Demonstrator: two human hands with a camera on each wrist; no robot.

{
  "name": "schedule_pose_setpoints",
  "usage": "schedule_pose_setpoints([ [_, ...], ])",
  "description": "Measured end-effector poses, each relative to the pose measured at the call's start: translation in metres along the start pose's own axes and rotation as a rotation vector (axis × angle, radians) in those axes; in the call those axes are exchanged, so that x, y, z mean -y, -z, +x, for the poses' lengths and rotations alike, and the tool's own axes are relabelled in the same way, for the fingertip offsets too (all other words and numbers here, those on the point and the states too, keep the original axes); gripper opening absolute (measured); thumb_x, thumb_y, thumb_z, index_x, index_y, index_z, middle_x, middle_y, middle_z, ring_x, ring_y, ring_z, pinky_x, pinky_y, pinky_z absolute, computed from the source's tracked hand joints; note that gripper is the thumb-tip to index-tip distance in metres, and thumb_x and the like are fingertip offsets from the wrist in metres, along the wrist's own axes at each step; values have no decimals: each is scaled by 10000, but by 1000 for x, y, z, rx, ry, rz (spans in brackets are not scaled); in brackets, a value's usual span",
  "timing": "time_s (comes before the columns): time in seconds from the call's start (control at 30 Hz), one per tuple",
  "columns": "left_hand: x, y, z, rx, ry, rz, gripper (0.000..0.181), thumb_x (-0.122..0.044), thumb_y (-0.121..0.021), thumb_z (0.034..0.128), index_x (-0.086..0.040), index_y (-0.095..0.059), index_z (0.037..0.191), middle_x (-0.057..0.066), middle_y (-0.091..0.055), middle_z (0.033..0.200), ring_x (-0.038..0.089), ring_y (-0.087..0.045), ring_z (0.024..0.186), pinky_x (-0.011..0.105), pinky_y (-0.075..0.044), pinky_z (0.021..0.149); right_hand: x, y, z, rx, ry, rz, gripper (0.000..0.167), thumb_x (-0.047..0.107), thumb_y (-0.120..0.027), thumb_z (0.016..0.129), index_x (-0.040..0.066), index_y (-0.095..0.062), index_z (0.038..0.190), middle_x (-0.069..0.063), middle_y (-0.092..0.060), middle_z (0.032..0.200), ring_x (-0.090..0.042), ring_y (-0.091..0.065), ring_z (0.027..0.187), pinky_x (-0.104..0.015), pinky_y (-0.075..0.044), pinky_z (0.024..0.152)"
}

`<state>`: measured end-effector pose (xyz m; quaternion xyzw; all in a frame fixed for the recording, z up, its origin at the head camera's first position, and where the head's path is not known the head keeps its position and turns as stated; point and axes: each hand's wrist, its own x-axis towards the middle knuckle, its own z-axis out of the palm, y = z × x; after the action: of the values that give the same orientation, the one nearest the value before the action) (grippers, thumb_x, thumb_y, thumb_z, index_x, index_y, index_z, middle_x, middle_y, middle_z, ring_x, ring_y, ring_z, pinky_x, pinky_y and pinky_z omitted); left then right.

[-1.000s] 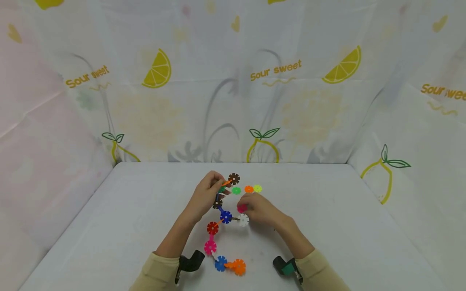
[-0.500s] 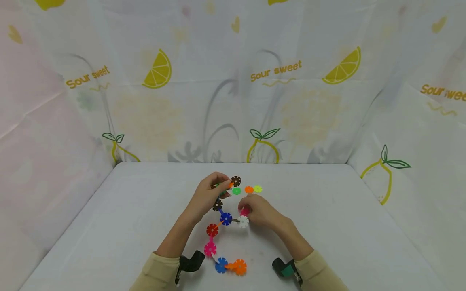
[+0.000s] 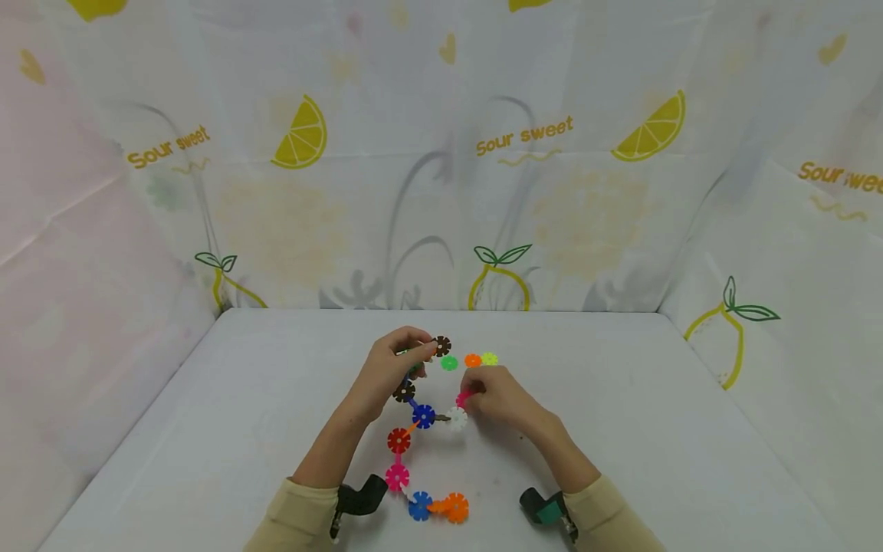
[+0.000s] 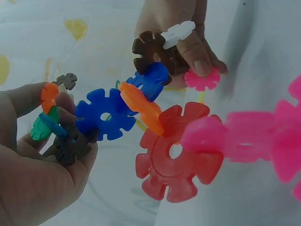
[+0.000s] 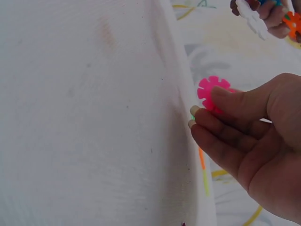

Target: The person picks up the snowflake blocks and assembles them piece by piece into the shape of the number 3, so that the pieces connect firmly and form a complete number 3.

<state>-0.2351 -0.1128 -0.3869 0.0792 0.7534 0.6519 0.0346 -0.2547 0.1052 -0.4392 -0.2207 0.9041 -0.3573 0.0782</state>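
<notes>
A chain of interlocking notched plastic discs runs down the middle of the table in the head view. My left hand [image 3: 389, 372] grips its far part, where a brown disc [image 3: 441, 346], an orange disc [image 4: 49, 96] and a green disc [image 4: 44, 123] cluster among the fingers. Lower along the chain come a blue disc [image 3: 424, 416], a red disc [image 3: 398, 441] and a pink disc [image 3: 397, 477]. A white disc [image 3: 457, 418] branches off to the right. Between thumb and fingers, my right hand [image 3: 502, 395] pinches a separate pink disc [image 5: 214, 92], close to the white one but apart from it.
Loose green [image 3: 449, 363], orange [image 3: 472, 359] and yellow [image 3: 490, 359] discs lie beyond the right hand on the white table [image 3: 621, 429]. The chain's near end, a blue disc [image 3: 421, 506] and an orange disc [image 3: 456, 507], lies between the forearms. Printed cloth [image 3: 386, 192] hangs behind.
The chain's middle and white disc have shifted slightly left with my left hand. My right hand has moved a little right, still pinching the pink disc.
</notes>
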Motion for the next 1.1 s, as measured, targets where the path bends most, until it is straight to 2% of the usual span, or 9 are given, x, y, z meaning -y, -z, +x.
schedule_pose_setpoints([
  [0.27,-1,-1,1,-6,-18,-24,280,-276,-668,952,-38,-664,1099,86,-645,980,178,-669,750,324,-568,776,7,7,-4,-79,7,105,77,52,-680,905,127,-673,916,-4,-662,821,-137,-613,719,-246,-547,676],
  [0.47,0,-2,1,-14,-15,-31,234,-265,-676,948,-65,-679,1069,88,-659,999,173,-677,757,323,-580,772,13,15,-6,-171,99,220,54,69,-682,918,107,-646,906,-155,-704,856,-146,-646,676,-269,-575,671],
  [0.6,-1,-2,0,-6,-17,-21,245,-294,-706,924,-93,-682,1062,140,-668,1031,197,-673,781,333,-576,774,15,20,-8,-220,140,256,61,79,-692,916,112,-656,878,-203,-695,852,-208,-666,685,-305,-588,687],
  [0.8,-1,-2,-2,-7,-30,7,256,-311,-695,929,-111,-712,1088,151,-663,1005,202,-622,752,330,-550,744,18,23,-8,-245,144,304,48,112,-682,932,65,-675,926,-224,-691,886,-322,-695,765,-236,-581,737],
  [1.0,-3,-5,-2,-25,-24,-15,228,-278,-684,941,-92,-732,1063,84,-696,975,222,-655,783,347,-578,772,21,25,-10,-289,181,314,49,44,-670,924,81,-703,923,-159,-712,852,-250,-691,750,-368,-602,763],
  [1.1,-4,-7,-1,-43,-32,-17,230,-268,-678,945,-74,-734,1056,83,-720,1003,200,-684,820,340,-593,804,24,25,-11,-319,203,322,48,39,-677,917,67,-714,908,-123,-720,824,-173,-687,717,-353,-603,751],
])
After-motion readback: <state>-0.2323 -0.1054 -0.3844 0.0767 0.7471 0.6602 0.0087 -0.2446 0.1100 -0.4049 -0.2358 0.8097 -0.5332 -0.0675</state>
